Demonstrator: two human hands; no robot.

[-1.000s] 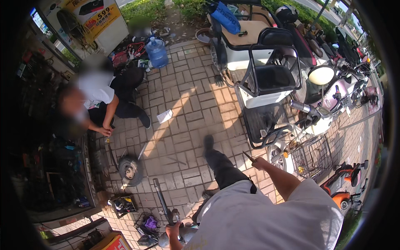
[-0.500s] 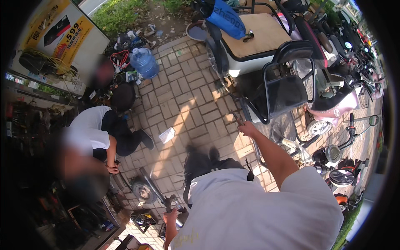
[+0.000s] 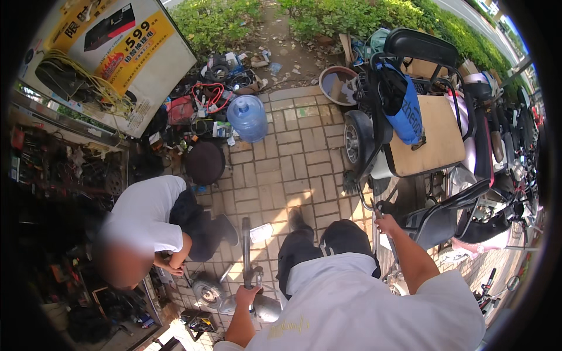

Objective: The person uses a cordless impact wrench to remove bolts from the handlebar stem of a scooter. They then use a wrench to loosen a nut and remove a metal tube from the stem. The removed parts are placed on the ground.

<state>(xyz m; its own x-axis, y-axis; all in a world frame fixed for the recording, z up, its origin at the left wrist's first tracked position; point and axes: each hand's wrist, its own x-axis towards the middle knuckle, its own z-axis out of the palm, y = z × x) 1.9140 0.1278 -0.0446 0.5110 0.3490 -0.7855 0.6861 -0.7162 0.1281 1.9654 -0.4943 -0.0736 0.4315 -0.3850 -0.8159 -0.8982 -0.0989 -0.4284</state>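
Observation:
My left hand [image 3: 249,295] is closed around the lower part of a grey metal fork tube [image 3: 246,245], which points away from me. A small wheel [image 3: 208,291] lies beside it on the left; I cannot tell if the two are joined. My right hand [image 3: 386,224] is closed around a slim metal tool [image 3: 375,207], its narrow end sticking out past the fingers. What kind of tool it is cannot be made out. That hand is close to the black seat frame of a parked three-wheeler [image 3: 430,225].
A person [image 3: 149,207] in a white shirt crouches at the left. Farther off are a dark round stool [image 3: 204,162], a blue water jug [image 3: 248,120] and a basin [image 3: 338,85]. A white paper [image 3: 261,233] lies on the paving. A blue bag [image 3: 407,117] hangs over the three-wheeler's board.
My view has turned and moved. The fork tube, slanted before, now points straight ahead in my left hand. My right hand has drawn nearer the seat frame, still holding the tool.

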